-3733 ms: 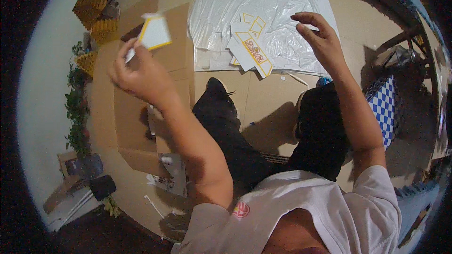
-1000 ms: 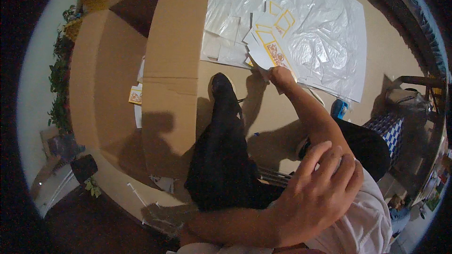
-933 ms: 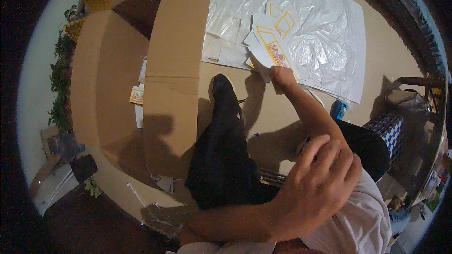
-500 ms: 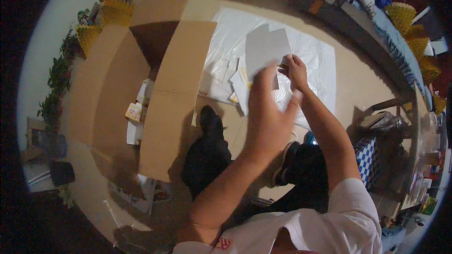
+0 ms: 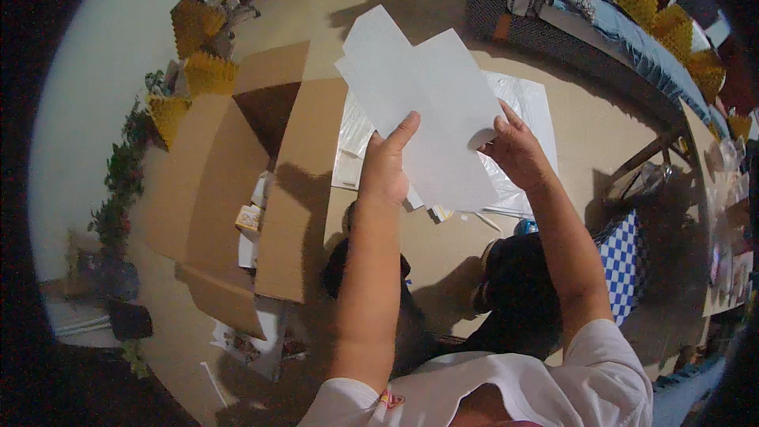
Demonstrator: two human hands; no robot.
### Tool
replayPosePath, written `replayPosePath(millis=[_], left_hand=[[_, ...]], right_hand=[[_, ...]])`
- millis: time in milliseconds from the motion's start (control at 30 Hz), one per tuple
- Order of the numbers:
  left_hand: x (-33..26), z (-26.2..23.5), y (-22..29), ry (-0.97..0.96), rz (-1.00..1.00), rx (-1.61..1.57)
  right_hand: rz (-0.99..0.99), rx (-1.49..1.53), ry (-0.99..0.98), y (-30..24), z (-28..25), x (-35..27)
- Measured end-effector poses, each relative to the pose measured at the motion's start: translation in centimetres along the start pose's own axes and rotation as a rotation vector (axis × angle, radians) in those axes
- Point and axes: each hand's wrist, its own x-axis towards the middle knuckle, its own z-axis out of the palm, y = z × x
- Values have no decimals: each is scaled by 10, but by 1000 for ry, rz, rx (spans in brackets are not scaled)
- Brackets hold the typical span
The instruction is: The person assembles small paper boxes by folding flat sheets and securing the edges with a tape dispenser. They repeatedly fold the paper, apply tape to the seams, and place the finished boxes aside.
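Note:
Between my hands is a flat white cardboard box blank (image 5: 439,103) with stepped edges, raised over the floor. My left hand (image 5: 387,162) grips its left edge, thumb on the upper face. At the right edge, my right hand (image 5: 518,149) pinches the cardboard between thumb and fingers. Below it lies a white plastic-covered sheet (image 5: 526,103) on the floor, partly hidden by the blank. Several other flat white pieces (image 5: 348,170) show beneath and beside my left hand.
A large open brown carton (image 5: 304,190) stands at the left, with small white-and-orange boxes (image 5: 249,220) inside. A sofa (image 5: 553,39) runs along the far right. A wooden-legged table (image 5: 692,190) is at the right, near a blue-and-white checked bag (image 5: 619,265).
The blank has come nearer and been turned, so its broad white face now shows. My left hand, blurred and raised before, now holds the left edge; my right hand keeps its hold.

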Motion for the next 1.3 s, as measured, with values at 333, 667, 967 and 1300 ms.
replayPosePath(millis=[333,667,967,1300], left_hand=[[6,3,-18,-26,15,96],[2,18,-22,74,22,109],[-6,36,-18,-121,-79,-27],[6,17,-31,-210,-16,138]], right_hand=[[4,16,14,10,5,-16],[-297,-746,-196,3,39,-27],[-526,-1348,-288,9,45,-23],[-455,-1122,-327,0,28,-28]])
